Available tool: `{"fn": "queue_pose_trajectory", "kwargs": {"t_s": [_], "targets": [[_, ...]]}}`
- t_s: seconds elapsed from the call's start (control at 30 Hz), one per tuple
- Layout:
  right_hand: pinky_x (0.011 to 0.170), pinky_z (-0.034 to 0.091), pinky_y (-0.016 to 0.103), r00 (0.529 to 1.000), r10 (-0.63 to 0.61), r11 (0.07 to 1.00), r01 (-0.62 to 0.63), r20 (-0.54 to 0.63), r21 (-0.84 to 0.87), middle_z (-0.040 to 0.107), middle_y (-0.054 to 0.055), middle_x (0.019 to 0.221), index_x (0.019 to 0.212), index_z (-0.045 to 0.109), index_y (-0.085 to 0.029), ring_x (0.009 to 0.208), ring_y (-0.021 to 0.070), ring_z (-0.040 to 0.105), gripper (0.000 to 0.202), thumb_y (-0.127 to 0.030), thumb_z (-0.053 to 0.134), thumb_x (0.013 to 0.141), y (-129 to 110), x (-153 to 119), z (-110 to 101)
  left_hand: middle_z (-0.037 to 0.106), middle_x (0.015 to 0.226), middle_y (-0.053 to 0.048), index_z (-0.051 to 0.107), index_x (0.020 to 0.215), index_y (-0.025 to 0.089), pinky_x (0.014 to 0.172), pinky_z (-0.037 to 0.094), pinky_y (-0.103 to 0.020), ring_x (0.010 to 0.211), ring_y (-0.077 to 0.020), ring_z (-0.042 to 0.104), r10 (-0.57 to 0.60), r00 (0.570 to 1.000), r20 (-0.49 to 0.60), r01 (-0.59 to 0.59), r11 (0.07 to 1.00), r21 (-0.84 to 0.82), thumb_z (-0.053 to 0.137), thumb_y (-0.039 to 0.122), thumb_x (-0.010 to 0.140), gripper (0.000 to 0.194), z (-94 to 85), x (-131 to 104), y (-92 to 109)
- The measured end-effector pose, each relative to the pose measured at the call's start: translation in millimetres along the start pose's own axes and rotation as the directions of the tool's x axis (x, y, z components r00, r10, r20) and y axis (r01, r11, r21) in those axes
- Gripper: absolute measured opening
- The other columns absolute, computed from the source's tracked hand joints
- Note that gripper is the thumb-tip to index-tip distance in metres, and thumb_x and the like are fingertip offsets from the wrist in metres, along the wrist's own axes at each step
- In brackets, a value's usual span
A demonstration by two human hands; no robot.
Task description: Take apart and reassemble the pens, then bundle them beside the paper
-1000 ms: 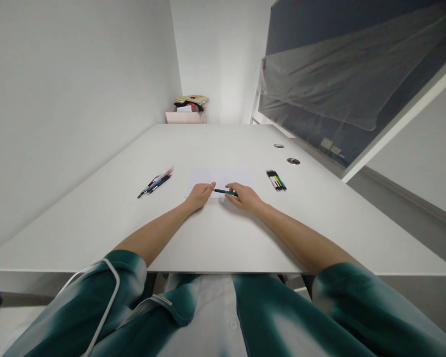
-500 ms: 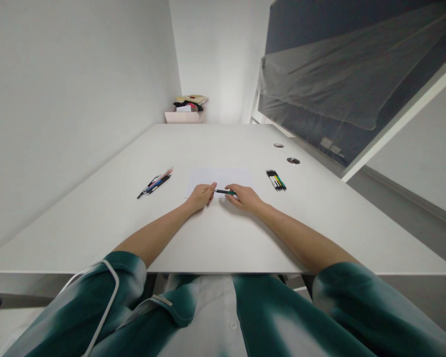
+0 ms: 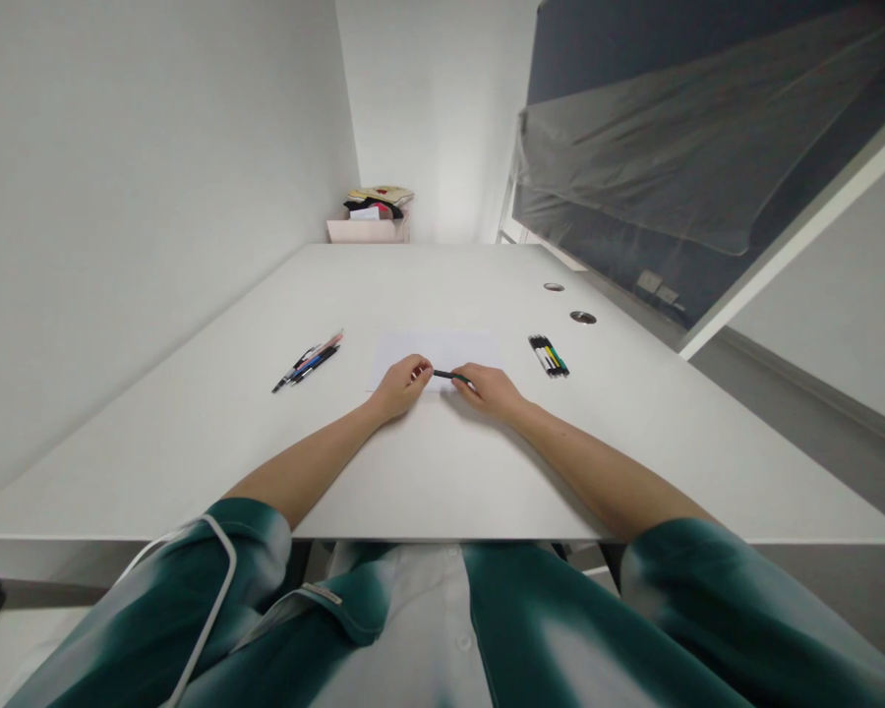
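A thin black pen with a green end (image 3: 444, 374) is held level between my two hands over a white sheet of paper (image 3: 442, 346). The fingertips of my left hand (image 3: 402, 386) pinch its left end. My right hand (image 3: 491, 391) is closed on its green right end, and its fingers cover part of it. Both wrists rest near the paper's front edge. To the right lies a row of several pens (image 3: 549, 356) with black, white, yellow and green parts. A loose bunch of several pens (image 3: 308, 362) lies on the left.
The white table (image 3: 442, 472) runs along a wall on the left. A pale box (image 3: 361, 231) piled with cloth and other items stands at the far end. Two round cable holes (image 3: 582, 318) sit near the right edge, beside a dark panel under plastic film (image 3: 671, 147).
My left hand has shifted slightly up and right along the pen, and its thumb and finger now cover the pale section near that end. My right hand has barely moved.
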State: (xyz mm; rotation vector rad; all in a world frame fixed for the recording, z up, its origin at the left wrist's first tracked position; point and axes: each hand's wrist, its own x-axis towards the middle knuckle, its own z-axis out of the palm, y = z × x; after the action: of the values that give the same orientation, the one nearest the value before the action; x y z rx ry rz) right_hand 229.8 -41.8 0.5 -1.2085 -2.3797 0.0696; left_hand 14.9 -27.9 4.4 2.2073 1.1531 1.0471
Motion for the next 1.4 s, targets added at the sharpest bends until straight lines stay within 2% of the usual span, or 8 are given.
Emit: {"fn": "queue_pose_trajectory", "kwargs": {"t_s": [0.13,0.27,0.33,0.4,0.5,0.67,1.1,1.4], "targets": [[0.072,0.04,0.026,1.0,-0.016,1.0,0.016,0.013,-0.021,0.07,0.008,0.099,0.106,0.066,-0.018,0.085,0.0181,0.062,0.027,-0.03,0.044,0.095,-1,0,0,0.057,0.065,-0.001,0.059,0.071,0.017,0.069,0.042,-0.029,0.068,-0.0161,0.053,-0.04,0.997,0.071,0.035,0.997,0.074,0.036,0.042,0.092,0.039,-0.5,1,-4],[0.072,0.04,0.026,0.999,-0.014,0.999,0.015,0.031,-0.03,0.071,0.008,0.098,0.105,0.066,-0.018,0.084,0.0174,0.063,0.026,-0.029,0.045,0.095,-2,0,1,0.062,0.065,-0.002,0.061,0.068,0.017,0.07,0.043,-0.029,0.068,-0.0167,0.057,-0.084,0.99,0.116,0.079,0.996,0.045,0.031,0.046,0.094,0.05,0.9,2,-9],[0.071,0.04,0.026,1.0,-0.005,0.999,0.006,0.029,-0.037,0.071,0.008,0.098,0.105,0.066,-0.018,0.084,0.0177,0.063,0.026,-0.029,0.045,0.096,-1,0,1,0.066,0.07,-0.003,0.065,0.074,0.017,0.072,0.044,-0.029,0.07,-0.0165,0.059,-0.075,0.992,0.103,0.076,0.997,-0.001,0.033,0.047,0.093,0.048,1.6,1,-10],[0.071,0.04,0.026,1.0,-0.001,0.999,0.002,0.027,-0.041,0.071,0.009,0.098,0.105,0.066,-0.018,0.083,0.018,0.063,0.026,-0.029,0.045,0.096,0,0,2,0.068,0.078,-0.004,0.068,0.091,0.016,0.072,0.046,-0.028,0.073,-0.016,0.06,-0.054,0.995,0.08,0.058,0.997,-0.055,0.037,0.046,0.093,0.043,2.1,1,-9],[0.071,0.039,0.027,1.0,-0.003,0.999,0.004,0.024,-0.038,0.07,0.009,0.099,0.105,0.067,-0.018,0.084,0.0181,0.063,0.027,-0.029,0.044,0.096,2,0,2,0.07,0.087,-0.005,0.064,0.114,0.015,0.07,0.048,-0.027,0.076,-0.0154,0.061,-0.011,0.998,0.055,0.016,0.995,-0.095,0.048,0.042,0.089,0.04,2.9,1,-9],[0.071,0.039,0.026,1.0,0.012,0.999,-0.011,0.024,-0.039,0.071,0.008,0.098,0.105,0.067,-0.018,0.084,0.0173,0.063,0.026,-0.029,0.046,0.095,3,0,2,0.07,0.088,-0.007,0.071,0.1,0.016,0.073,0.05,-0.028,0.078,-0.0159,0.062,0.047,0.998,0.031,-0.046,0.999,-0.026,0.057,0.03,0.083,0.027,4.2,2,-10],[0.073,0.041,0.027,0.999,0.036,0.999,-0.036,0.016,-0.04,0.071,0.007,0.099,0.106,0.067,-0.019,0.085,0.0189,0.064,0.027,-0.029,0.047,0.093,5,1,-4,0.07,0.081,-0.005,0.073,0.09,0.017,0.074,0.051,-0.029,0.074,-0.0155,0.062,0.017,1.0,-0.022,-0.017,1.0,0.013,0.058,0.029,0.081,0.021,-0.7,5,-17],[0.071,0.042,0.026,0.998,0.069,0.996,-0.069,0.001,-0.049,0.072,0.006,0.096,0.101,0.069,-0.02,0.08,0.0175,0.063,0.025,-0.029,0.049,0.09,12,0,-11,0.07,0.083,-0.005,0.073,0.087,0.016,0.073,0.05,-0.029,0.074,-0.0158,0.061,-0.028,0.999,-0.043,0.027,0.999,-0.03,0.058,0.03,0.079,0.022,-5.9,9,-27]]}}
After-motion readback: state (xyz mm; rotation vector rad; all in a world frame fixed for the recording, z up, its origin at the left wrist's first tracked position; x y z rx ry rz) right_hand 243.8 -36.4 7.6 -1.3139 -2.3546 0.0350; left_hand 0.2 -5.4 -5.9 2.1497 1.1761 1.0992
